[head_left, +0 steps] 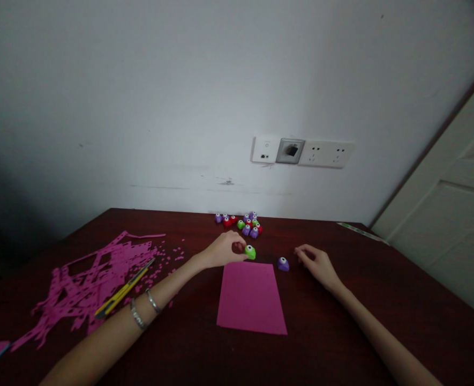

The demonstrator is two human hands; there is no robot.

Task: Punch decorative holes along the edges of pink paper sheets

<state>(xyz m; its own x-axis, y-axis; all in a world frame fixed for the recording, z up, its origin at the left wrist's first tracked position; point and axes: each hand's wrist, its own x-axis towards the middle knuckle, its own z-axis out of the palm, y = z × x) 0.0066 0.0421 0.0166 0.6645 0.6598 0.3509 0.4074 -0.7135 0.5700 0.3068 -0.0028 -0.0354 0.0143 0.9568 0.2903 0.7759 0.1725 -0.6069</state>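
My left hand (224,249) pinches a small green paper punch (250,252) at the far edge of a pink sheet of paper (251,297) lying flat on the dark wooden table (341,332). My right hand (317,262) rests on the table with its fingers loosely curled and apart, holding nothing. A purple punch (283,263) sits just left of its fingertips, a small gap between them. Two bracelets (145,309) circle my left wrist.
A cluster of several purple, red and green punches (242,222) stands near the wall. Pink paper scraps (88,284) and a yellow utility knife (124,289) lie at the left. Wall sockets (301,152) are above the table; a door (453,214) is at the right.
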